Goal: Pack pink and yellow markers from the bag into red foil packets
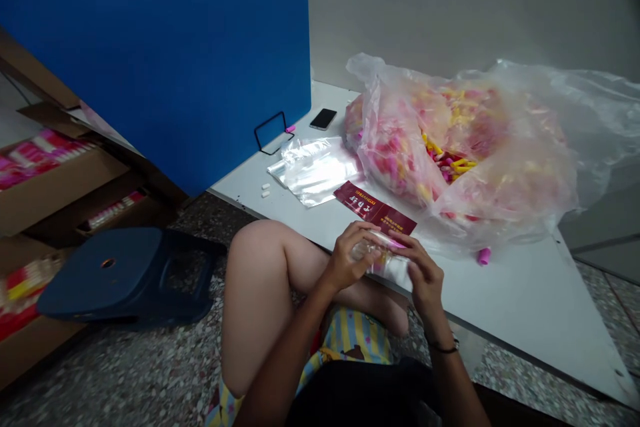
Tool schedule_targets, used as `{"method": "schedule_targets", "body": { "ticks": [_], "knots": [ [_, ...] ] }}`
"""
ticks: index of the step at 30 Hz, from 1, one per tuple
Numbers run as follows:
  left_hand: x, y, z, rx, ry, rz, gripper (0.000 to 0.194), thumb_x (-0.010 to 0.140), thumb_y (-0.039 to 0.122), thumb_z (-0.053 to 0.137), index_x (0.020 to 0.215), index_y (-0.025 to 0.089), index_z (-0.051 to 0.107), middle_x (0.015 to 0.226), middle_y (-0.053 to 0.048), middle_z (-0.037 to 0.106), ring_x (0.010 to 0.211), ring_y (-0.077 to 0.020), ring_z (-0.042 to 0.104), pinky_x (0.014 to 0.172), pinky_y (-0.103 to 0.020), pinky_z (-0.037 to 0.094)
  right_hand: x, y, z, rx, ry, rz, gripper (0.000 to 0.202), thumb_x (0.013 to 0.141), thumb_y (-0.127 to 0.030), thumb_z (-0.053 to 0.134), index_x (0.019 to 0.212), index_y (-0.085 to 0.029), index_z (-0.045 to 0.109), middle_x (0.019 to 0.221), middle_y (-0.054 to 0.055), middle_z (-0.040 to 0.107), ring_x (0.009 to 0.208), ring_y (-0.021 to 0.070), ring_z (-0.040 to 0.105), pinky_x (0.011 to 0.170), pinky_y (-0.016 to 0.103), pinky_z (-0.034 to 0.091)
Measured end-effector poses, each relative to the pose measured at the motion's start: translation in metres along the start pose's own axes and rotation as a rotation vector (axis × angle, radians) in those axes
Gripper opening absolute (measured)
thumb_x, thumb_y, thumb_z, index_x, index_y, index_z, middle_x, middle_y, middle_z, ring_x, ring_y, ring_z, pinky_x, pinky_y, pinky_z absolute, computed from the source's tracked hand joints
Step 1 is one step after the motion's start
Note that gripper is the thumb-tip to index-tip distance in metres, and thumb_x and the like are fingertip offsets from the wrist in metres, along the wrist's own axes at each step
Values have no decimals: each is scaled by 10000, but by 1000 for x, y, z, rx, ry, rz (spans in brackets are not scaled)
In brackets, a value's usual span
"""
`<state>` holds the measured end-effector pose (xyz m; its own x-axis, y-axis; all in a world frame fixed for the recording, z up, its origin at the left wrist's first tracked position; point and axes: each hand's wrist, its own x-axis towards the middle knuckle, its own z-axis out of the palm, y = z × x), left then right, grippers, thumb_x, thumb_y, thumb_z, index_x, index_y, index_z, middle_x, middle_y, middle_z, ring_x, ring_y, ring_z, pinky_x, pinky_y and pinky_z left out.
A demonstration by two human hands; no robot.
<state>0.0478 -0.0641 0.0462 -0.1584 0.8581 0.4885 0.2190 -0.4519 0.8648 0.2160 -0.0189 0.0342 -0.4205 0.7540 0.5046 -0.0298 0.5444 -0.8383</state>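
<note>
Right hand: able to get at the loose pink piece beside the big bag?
Likely yes: bare tabletop lies between right hand and pink piece, though its fingers are on the clear packet.

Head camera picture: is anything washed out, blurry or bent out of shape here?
Head view: glare whitens the stacked clear sleeves; head view: the held packet is shiny and soft, its contents hard to make out; head view: a dark smudge shades the top right corner; head view: the tabletop looks stretched toward lower right, probably lens distortion.

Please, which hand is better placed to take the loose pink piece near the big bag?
Right, probably: the right hand is nearer the pink piece than the left hand, though both hold clear plastic.
</note>
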Motion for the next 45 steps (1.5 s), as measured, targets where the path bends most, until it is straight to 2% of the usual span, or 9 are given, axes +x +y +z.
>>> {"method": "schedule_targets", "body": {
  "ticks": [2,7,14,17,20,26,33,38,45],
  "knots": [
    [-1,-5,5,49,68,15,76,814,230,612,862,182,576,1052,-83,593,1045,-218,558,932,-366,438,-2,1,6,-130,52,16,245,910,-303,524,1127,-274,634,1189,61,619,1117,243,578,957,443,459],
    [-7,-17,9,-53,144,-161,348,851,246,590,1181,217,484,1076,-70,614,1025,-189,581,914,-334,456,-8,4,15,-141,208,98,578,862,-255,602,1397,-271,382,1173,78,636,1071,228,616,922,426,509],
    [-9,-14,-4,-34,144,-276,286,930,367,442,1049,183,625,1046,-55,655,976,-182,595,897,-291,448,-6,5,18,-14,57,300,441,828,-371,639,1238,-233,550,1200,79,623,1105,234,589,920,384,500],
    [-10,-11,-1,-54,179,-288,348,947,403,379,1033,168,621,1014,-61,652,963,-187,588,870,-286,447,-8,14,23,14,54,450,371,875,-496,520,992,-176,667,982,78,692,924,230,638,821,370,519],
    [-10,-10,1,-61,54,-279,376,909,437,458,1163,182,568,1070,-63,630,977,-195,583,875,-291,446,-10,21,27,79,118,541,422,860,-552,514,838,-159,665,798,59,689,765,210,634,717,341,523],
    [2,-17,4,-20,45,-364,351,869,400,542,1160,202,543,1052,-44,631,952,-184,595,862,-292,459,-1,24,25,456,129,556,609,841,-691,413,1096,-176,615,1103,112,666,994,258,637,833,411,529],
    [11,-19,7,6,191,-360,284,824,411,598,996,200,517,1005,-32,595,876,-159,578,783,-280,459,6,25,20,288,210,654,394,812,-530,595,969,-169,632,943,52,689,829,190,645,716,312,548],
    [12,-24,3,30,158,-352,193,784,322,624,726,170,519,814,-7,585,805,-145,560,748,-256,453,5,30,22,182,194,591,401,786,-499,639,996,-158,633,950,64,688,857,202,633,725,321,535],
    [7,-34,3,-216,218,-391,228,746,295,680,837,172,511,829,-13,579,799,-131,578,721,-226,455,2,30,25,221,179,579,416,695,-450,747,964,-148,651,869,59,701,768,200,644,687,314,536]
  ]
}}
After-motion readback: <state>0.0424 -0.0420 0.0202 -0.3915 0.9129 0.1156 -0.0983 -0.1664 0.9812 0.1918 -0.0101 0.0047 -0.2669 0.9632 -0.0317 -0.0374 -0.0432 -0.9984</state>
